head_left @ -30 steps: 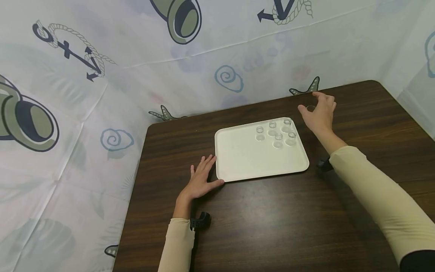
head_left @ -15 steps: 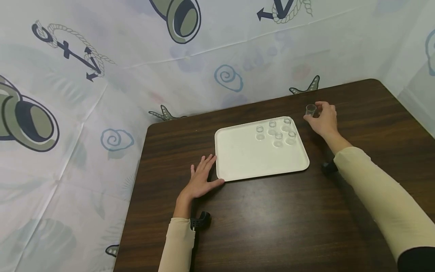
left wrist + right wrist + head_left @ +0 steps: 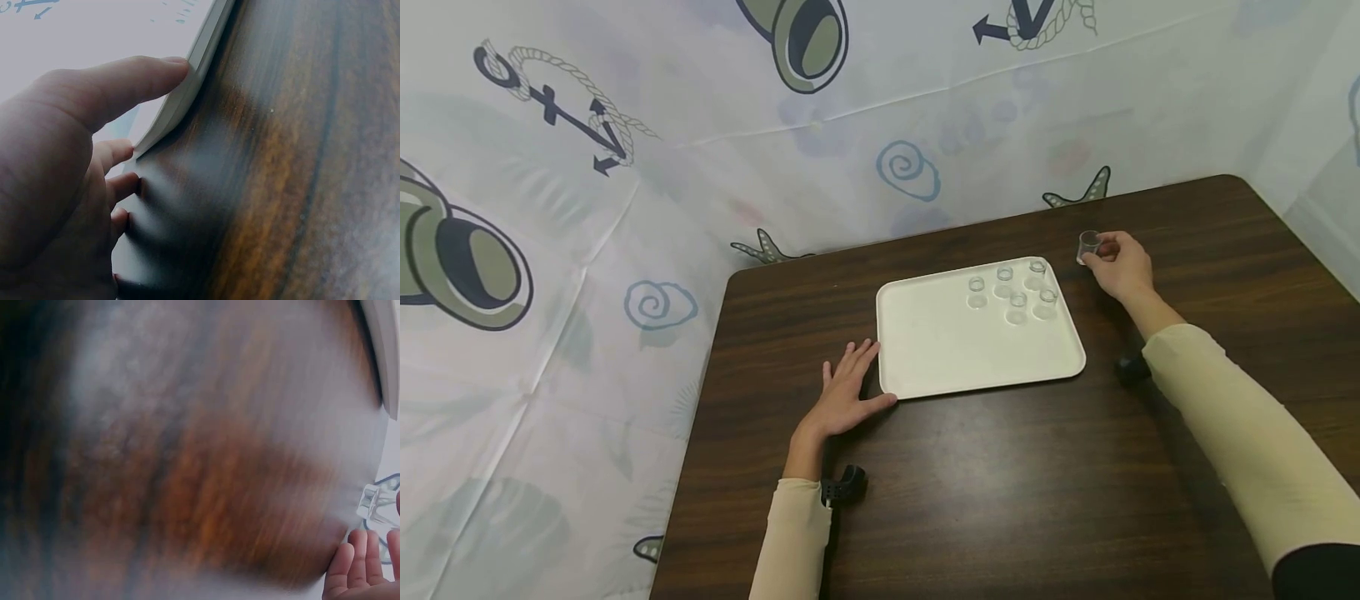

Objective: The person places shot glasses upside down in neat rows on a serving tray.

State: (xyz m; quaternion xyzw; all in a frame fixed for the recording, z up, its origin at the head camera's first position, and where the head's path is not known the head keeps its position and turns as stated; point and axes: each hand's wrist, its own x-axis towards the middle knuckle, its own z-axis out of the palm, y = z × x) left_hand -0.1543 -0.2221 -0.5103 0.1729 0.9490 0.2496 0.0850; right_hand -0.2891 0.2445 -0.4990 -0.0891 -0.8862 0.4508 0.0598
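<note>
My right hand (image 3: pixel 1126 268) pinches a small clear shot glass (image 3: pixel 1087 247) between thumb and fingers, just right of the tray's back corner. At the edge of the right wrist view the glass (image 3: pixel 376 503) shows near my curled fingers (image 3: pixel 359 562). A cream rectangular tray (image 3: pixel 947 350) lies on the table, with several small clear glasses (image 3: pixel 1017 308) standing at its back right. My left hand (image 3: pixel 842 406) is spread at the tray's front left corner. In the left wrist view its thumb (image 3: pixel 137 78) rests on the tray's rim (image 3: pixel 181 100).
The dark wood-grain table (image 3: pixel 985 483) reaches to a pale printed curtain (image 3: pixel 820 183) behind and at the left. A black wrist mount (image 3: pixel 846 486) sits under the left wrist, another (image 3: pixel 1131 368) under the right.
My right hand has gone from spread fingers to pinching the shot glass, and has come slightly nearer to me. The left hand, the tray and its glasses have stayed in place.
</note>
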